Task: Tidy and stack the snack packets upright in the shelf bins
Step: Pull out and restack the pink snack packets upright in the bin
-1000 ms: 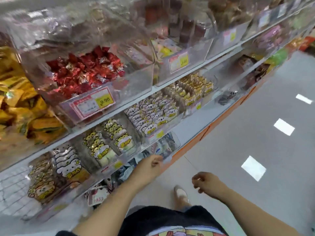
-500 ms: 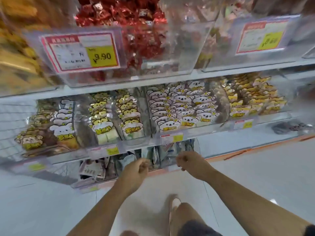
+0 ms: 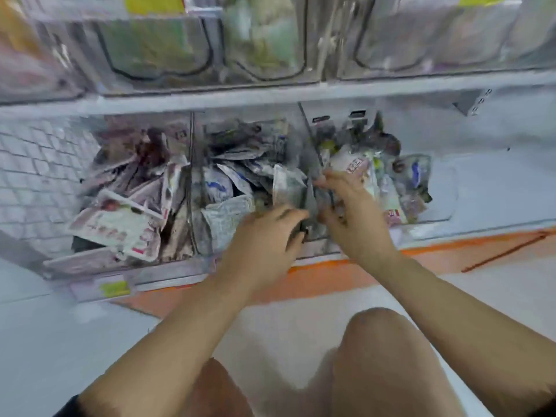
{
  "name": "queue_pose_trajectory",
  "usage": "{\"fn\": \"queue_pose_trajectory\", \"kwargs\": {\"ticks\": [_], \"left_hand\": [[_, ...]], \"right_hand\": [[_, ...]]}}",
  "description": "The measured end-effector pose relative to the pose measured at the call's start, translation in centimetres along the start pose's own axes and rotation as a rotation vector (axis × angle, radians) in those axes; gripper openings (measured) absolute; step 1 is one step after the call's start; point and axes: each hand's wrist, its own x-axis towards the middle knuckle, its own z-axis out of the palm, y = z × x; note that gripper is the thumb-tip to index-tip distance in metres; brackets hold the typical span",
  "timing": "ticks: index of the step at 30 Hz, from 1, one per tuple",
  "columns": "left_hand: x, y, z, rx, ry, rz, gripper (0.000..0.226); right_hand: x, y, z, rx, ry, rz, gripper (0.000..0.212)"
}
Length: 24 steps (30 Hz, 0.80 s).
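bottom shelf (image 3: 487,188), tidying barely begun: pink-and-white snack packets (image 3: 120,227) lie flat and crumpled in the left bin (image 3: 87,261), and white-and-blue ones are heaped at all angles in the middle bin (image 3: 177,270). the left hand (image 3: 264,239) reaches into that heap; blur hides its grip, so it cannot be told. at the divider (image 3: 310,152), the right hand (image 3: 355,215) curls its fingers round a grey packet (image 3: 287,188). packets in the right bin (image 3: 443,197) lean loosely. by the look of it, no bin holds an upright row yet.
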Motion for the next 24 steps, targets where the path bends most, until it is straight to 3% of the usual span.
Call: {"fn": "queue_pose_trajectory", "kwargs": {"ticks": [3,8,16,24], "left_hand": [[-1.1,0.0,1.0,-0.006,0.027,-0.016,0.035],[-1.9,0.7,1.3,0.042,0.033,-0.026,0.033],[-3.1,3.4,0.9,0.171,-0.069,-0.143,0.043],[-4.9,5.8,0.3,0.200,-0.191,-0.285,0.054]], "right_hand": [[-1.5,0.2,0.0,0.008,-0.012,-0.002,0.034],[-3.3,0.8,-1.6,-0.039,-0.172,-0.053,0.046],[-5.8,-0.2,-4.8,-0.107,-0.346,0.054,0.046],[-7.6,2.6,-7.0,-0.137,-0.311,0.117,0.046]]}}
